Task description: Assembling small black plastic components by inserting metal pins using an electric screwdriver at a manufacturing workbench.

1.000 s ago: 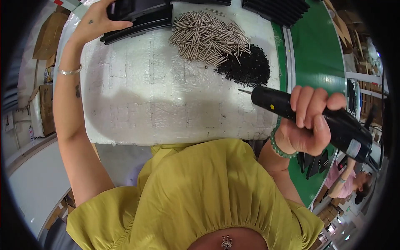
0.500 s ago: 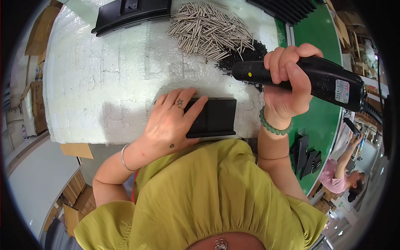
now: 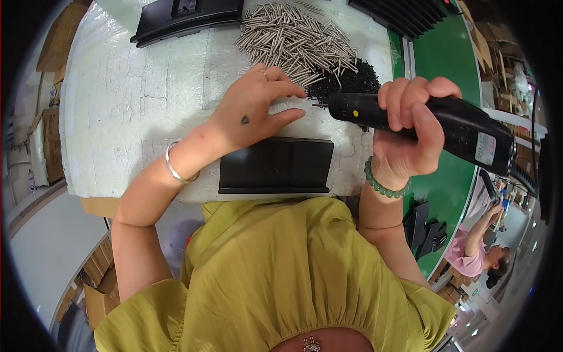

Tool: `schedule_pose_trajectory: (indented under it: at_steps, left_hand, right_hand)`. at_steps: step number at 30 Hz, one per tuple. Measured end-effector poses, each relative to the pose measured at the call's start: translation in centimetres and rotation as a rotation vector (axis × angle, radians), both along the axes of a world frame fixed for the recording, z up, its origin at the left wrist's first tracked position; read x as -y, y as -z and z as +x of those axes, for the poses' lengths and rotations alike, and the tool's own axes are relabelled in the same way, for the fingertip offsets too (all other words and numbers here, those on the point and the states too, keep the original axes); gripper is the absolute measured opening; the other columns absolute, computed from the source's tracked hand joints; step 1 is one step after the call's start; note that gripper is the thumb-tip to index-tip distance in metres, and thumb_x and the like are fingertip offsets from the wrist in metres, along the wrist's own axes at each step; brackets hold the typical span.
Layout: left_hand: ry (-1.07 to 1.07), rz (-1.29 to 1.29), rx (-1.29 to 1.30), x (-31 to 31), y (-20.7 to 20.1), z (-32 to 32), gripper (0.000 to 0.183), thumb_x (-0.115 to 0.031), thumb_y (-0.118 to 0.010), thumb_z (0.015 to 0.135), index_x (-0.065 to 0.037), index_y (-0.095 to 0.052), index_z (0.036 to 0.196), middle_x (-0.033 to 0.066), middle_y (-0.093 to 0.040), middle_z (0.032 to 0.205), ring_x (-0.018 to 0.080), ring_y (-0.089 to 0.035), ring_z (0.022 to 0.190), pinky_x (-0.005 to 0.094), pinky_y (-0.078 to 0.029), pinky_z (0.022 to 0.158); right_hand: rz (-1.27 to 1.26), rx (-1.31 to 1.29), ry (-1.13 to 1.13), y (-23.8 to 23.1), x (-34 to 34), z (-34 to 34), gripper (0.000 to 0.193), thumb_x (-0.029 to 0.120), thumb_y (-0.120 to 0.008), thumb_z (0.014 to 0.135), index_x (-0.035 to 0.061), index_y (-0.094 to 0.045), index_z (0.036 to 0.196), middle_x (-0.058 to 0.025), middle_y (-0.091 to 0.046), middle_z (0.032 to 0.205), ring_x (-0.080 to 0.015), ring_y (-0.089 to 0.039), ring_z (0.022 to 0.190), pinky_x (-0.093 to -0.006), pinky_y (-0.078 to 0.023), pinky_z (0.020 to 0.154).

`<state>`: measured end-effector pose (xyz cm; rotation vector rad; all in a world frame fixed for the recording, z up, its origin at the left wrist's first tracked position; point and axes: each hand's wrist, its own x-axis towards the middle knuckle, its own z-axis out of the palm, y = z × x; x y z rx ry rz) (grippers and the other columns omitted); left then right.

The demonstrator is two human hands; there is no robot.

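Note:
My right hand (image 3: 410, 138) is wrapped round a black electric screwdriver (image 3: 463, 130), held sideways with its thin bit pointing left. Close to that bit is my left hand (image 3: 249, 108), its thumb and forefinger apart and nothing visible between them. Just beyond the fingertips lies a heap of small black screws (image 3: 355, 79). It borders a larger pile of silver metal pins (image 3: 293, 44). Below my left hand, a flat black rectangular panel (image 3: 275, 170) with a raised near edge rests by the near side of the table, untouched.
Plastic wrap covers the pale work surface (image 3: 146, 111). A long black part (image 3: 190, 23) lies at the far left, and stacked ribbed black parts (image 3: 404, 14) at the far right. More black pieces (image 3: 422, 229) sit on the green table (image 3: 454, 182), near a person in pink (image 3: 466, 252).
My left hand has let go of the black panel and moved away from me toward the black screws. The screwdriver has shifted slightly right and nearer to me.

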<state>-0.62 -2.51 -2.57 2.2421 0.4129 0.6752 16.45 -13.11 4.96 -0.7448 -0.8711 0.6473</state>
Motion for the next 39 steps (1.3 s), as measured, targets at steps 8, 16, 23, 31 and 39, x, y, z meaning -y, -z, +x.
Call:
schedule_pose_trajectory:
  at_steps: [8,16,23,31,39]
  left_hand:
    - [0.076,0.068,0.147,0.0,0.1,2.5,0.017,-0.016,-0.078,0.069,-0.009,-0.07,0.083,0.0025,-0.064,0.082,0.0226,-0.056,0.08,0.0324,-0.048,0.069]
    - [0.032,0.191,0.183,0.4,-1.1,2.2,0.021,-0.025,-0.079,0.065,-0.012,-0.063,0.072,-0.0033,-0.059,0.075,0.0186,-0.055,0.078,0.0291,-0.048,0.064]
    - [0.06,0.302,0.156,0.9,-1.6,2.1,0.021,-0.024,-0.076,0.067,-0.012,-0.06,0.073,-0.0044,-0.056,0.075,0.0164,-0.055,0.081,0.0266,-0.049,0.06]
    - [0.163,0.306,0.119,1.7,-1.3,1.4,0.024,-0.009,-0.076,0.063,-0.009,-0.062,0.082,0.0,-0.059,0.084,0.0236,-0.056,0.082,0.0313,-0.049,0.063]
    - [-0.038,0.154,0.135,1.1,-2.2,3.4,0.017,-0.011,-0.073,0.071,-0.007,-0.066,0.085,0.002,-0.061,0.083,0.0238,-0.055,0.084,0.0335,-0.047,0.073]
  right_hand:
    - [0.048,0.018,-0.018,-1.2,1.3,0.9,0.033,0.008,-0.052,0.077,0.0077,-0.044,0.11,-0.0004,-0.041,0.06,-0.0118,-0.04,0.05,-0.0311,-0.039,0.06]
    - [0.13,0.066,-0.206,-1.8,2.1,1.8,0.033,0.008,-0.051,0.08,0.0099,-0.044,0.112,0.002,-0.044,0.062,-0.0102,-0.042,0.051,-0.0298,-0.038,0.06]
    - [0.145,0.094,-0.235,-2.4,2.5,0.9,0.033,0.005,-0.057,0.078,0.0107,-0.042,0.107,0.0013,-0.047,0.062,-0.0107,-0.044,0.049,-0.0293,-0.039,0.058]
    - [0.034,0.202,-0.242,-2.9,2.6,0.1,0.028,0.007,-0.06,0.075,0.0132,-0.045,0.098,0.0068,-0.049,0.06,-0.0053,-0.046,0.047,-0.0219,-0.038,0.054]
    - [0.052,0.324,-0.095,-2.8,3.0,-0.2,0.027,0.009,-0.057,0.076,0.0128,-0.045,0.1,0.005,-0.045,0.061,-0.0069,-0.042,0.049,-0.0247,-0.037,0.057]
